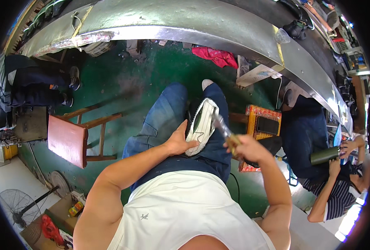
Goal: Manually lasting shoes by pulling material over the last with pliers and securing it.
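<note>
A shoe [204, 125] lies along my right thigh, its pale, unsoled underside facing up and its toe end pointing away from me. White jagged trim runs around its edge, and a dark line curves over the near half. My left hand [179, 139] grips its near left side, the thumb over the underside and the fingers partly hidden. Closed around the handle of a hammer [225, 130] is my right hand [253, 149], just right of the shoe. The hammer's metal head is slightly blurred beside the shoe's right edge; whether it touches cannot be made out.
A long metal bench [151, 35] crosses ahead. A stool [67, 139] stands left, a small wrapped stool [251, 135] right, bearing a black flat object [268, 125]. Red cloth [215, 56] lies below the bench. A co-worker [339, 183] at right holds a dark green cylinder [324, 156]. A fan [20, 212] stands lower left.
</note>
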Motion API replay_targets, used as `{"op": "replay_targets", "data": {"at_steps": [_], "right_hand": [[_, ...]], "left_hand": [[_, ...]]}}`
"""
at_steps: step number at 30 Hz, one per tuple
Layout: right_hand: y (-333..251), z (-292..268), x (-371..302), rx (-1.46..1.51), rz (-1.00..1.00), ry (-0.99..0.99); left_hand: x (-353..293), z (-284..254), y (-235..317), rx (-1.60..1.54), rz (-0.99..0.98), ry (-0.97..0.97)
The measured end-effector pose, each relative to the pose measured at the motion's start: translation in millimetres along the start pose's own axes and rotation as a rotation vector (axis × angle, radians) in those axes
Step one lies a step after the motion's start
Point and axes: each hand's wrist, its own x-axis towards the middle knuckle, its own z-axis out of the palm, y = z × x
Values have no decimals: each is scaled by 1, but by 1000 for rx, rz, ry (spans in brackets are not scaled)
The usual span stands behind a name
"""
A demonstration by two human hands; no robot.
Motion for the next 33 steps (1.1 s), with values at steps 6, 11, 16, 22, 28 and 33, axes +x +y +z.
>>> {"op": "replay_targets", "data": {"at_steps": [6, 11, 16, 22, 28, 33], "right_hand": [[12, 36, 5, -568, -338, 133], [9, 22, -3, -578, -317, 134], [15, 10, -32, -378, -251, 127], [41, 11, -52, -66, -143, 61], [62, 26, -40, -191, -395, 114], [66, 29, -39, -174, -340, 126]], "left_hand": [[4, 13, -10, -52, 63, 47], [3, 5, 21, -207, -106, -63], [-12, -36, 67, 481, 69, -91], [-24, -84, 36, 1281, 801, 92], [-18, -79, 18, 1246, 867, 145], [-7, -72, 73, 1042, 484, -112]]}}
